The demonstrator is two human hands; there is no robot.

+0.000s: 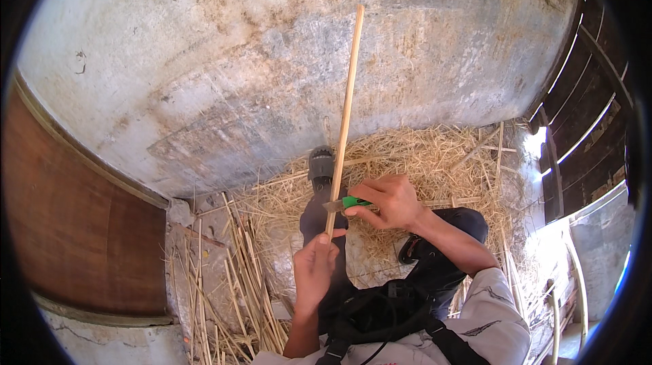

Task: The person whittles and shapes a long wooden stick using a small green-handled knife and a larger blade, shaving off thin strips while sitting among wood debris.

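Pale shavings [441,160] litter the floor [280,234] below a stained wall [272,59]. The left grip [316,266] pinches a wooden strip [348,97]; the right grip [390,202] clasps a green-handled knife [354,201].

Underfoot here the floor [212,224] is a grey, dusty surface, and a broad, tangled spread of straw-coloured shavings [428,154] covers it right up to the wall's foot. A few longer pieces [475,148] lie across that litter. Over to the left, a loose bundle of slender sticks [250,266] fans out lengthwise.
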